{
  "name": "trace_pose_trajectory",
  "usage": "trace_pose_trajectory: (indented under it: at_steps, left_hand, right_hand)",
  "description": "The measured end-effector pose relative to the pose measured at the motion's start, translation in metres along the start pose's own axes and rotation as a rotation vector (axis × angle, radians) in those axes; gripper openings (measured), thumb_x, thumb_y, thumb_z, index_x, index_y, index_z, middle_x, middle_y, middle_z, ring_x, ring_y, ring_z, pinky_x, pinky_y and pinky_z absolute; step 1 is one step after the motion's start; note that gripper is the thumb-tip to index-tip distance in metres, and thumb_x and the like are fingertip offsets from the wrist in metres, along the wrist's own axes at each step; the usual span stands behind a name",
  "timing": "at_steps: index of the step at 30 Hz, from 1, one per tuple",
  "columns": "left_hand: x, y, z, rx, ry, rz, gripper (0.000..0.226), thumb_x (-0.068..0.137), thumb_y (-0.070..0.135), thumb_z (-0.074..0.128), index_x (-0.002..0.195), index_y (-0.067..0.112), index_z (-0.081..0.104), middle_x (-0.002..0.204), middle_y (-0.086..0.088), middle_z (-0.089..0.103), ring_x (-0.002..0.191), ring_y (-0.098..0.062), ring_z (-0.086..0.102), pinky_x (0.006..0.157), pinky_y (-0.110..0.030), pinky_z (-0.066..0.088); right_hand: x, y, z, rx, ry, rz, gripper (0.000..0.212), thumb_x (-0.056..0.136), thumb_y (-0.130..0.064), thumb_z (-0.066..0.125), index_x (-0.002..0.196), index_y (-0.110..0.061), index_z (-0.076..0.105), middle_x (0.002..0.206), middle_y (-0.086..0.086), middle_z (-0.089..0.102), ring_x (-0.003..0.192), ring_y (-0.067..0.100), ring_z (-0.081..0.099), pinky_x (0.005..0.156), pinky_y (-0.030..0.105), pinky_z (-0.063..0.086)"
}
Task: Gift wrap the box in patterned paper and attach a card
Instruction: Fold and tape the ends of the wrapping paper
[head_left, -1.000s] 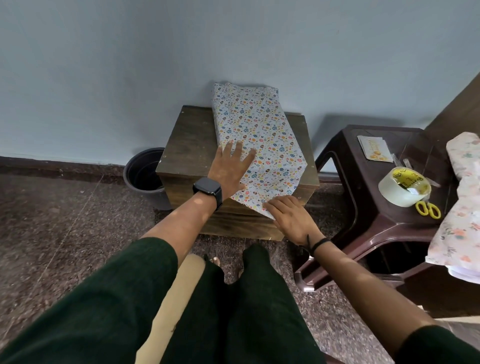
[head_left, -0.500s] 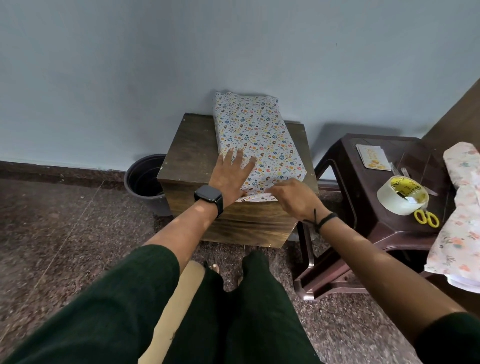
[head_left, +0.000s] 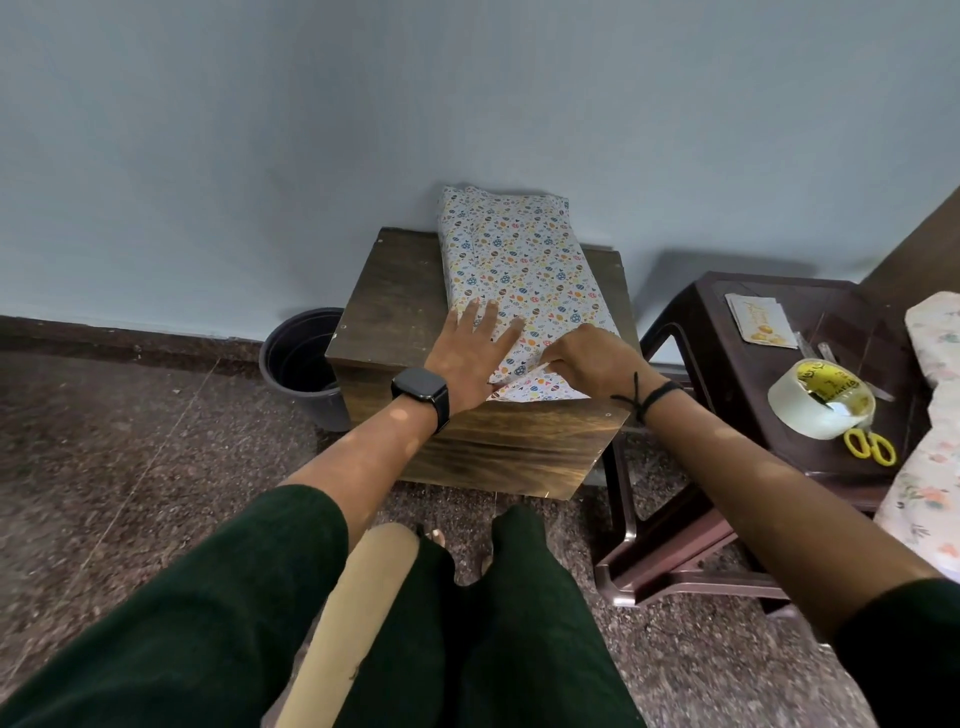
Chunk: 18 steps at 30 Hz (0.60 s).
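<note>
On the dark wooden surface (head_left: 405, 306) against the pale wall lies the box (head_left: 519, 265), long and flat, covered in white paper (head_left: 540, 387) printed with small blue, yellow and red shapes. Its far end reaches the wall, where the paper looks puffed and crumpled. At the near end a flap of the same paper is folded over the edge, its crease running slantwise. The left hand (head_left: 470, 358), with a black watch at the wrist, lies flat with fingers spread on the box top. The right hand (head_left: 589, 358) is curled, its fingertips pinching the flap at the fold. To the right, on a brown plastic stool (head_left: 753, 415), sit a card (head_left: 761, 325), a roll of clear tape (head_left: 818, 400) and yellow-handled scissors (head_left: 870, 447).
</note>
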<state>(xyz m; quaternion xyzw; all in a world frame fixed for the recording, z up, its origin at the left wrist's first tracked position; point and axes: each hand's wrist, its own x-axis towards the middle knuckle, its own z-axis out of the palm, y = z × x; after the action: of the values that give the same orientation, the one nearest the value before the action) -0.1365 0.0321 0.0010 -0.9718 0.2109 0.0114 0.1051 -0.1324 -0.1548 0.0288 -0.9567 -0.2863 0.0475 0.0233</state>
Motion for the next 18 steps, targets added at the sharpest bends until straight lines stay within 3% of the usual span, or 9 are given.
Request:
trace_pose_trajectory:
  at_steps: [10, 13, 18]
  left_hand:
    - [-0.004, -0.008, -0.002, 0.021, -0.014, 0.057, 0.090, 0.090, 0.044, 0.055, 0.150, 0.026, -0.011, 0.158, -0.016, -0.005, 0.145, -0.037, -0.002, 0.118, -0.050, 0.010]
    - [-0.003, -0.007, -0.002, 0.040, -0.023, 0.045, 0.095, 0.089, 0.036, 0.061, 0.149, 0.026, -0.012, 0.158, -0.016, -0.006, 0.145, -0.038, -0.002, 0.118, -0.050, 0.011]
    - [-0.004, -0.008, -0.004, 0.014, -0.036, 0.060, 0.098, 0.086, 0.031, 0.064, 0.149, 0.027, -0.011, 0.158, -0.016, -0.006, 0.145, -0.038, -0.003, 0.118, -0.050, 0.009]
  right_hand:
    - [-0.004, 0.000, -0.003, 0.057, 0.006, -0.140, 0.020, 0.090, -0.009, 0.051, 0.090, -0.003, 0.071, 0.087, 0.012, 0.065, 0.082, 0.028, 0.059, 0.076, 0.043, 0.049]
    - [-0.006, -0.001, -0.003, 0.065, 0.125, -0.166, 0.016, 0.087, -0.007, 0.059, 0.090, -0.001, 0.073, 0.096, 0.014, 0.056, 0.089, 0.028, 0.051, 0.081, 0.038, 0.045]
    - [-0.001, -0.002, -0.013, 0.104, 0.097, -0.112, 0.020, 0.089, -0.011, 0.059, 0.104, -0.008, 0.073, 0.099, 0.010, 0.060, 0.095, 0.023, 0.053, 0.080, 0.020, 0.034]
